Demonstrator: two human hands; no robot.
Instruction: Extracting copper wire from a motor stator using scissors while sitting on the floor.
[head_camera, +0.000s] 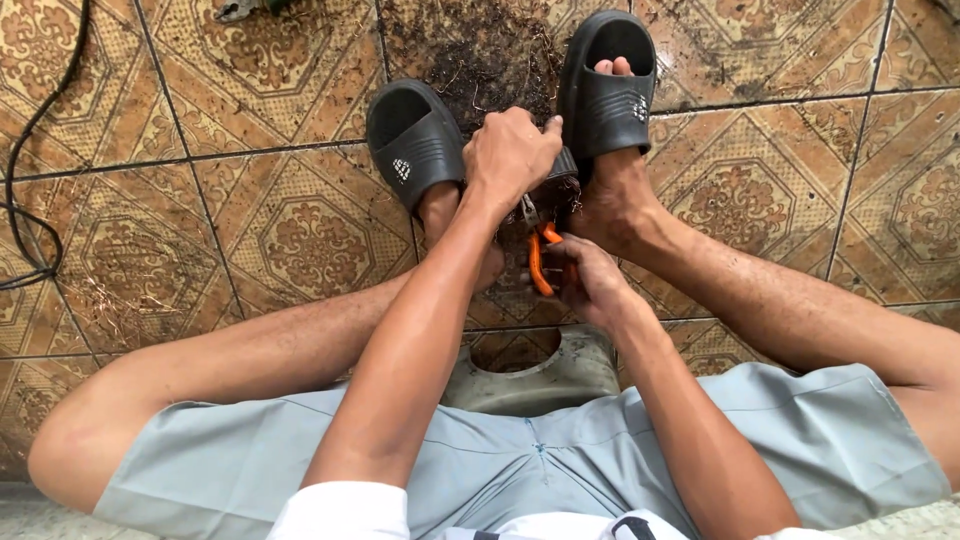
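L hand (512, 155) grip closed round dark rooty clump (553, 190) btwn black rubber slides (415, 140). R hand (590, 280) grip pressed on orange-handled metal pruners (540, 255), blades at clump. Soil patch (480, 50) ahead on patterned tile floor (300, 230); open floor L and R, black cable (30, 180) far L.

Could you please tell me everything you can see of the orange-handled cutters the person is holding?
The orange-handled cutters are a small hand tool with two curved, glossy orange grips and a short grey metal head. The right hand grips the handles; the head points up towards the dark clump under the left hand. The blades are mostly hidden, so their opening cannot be told.
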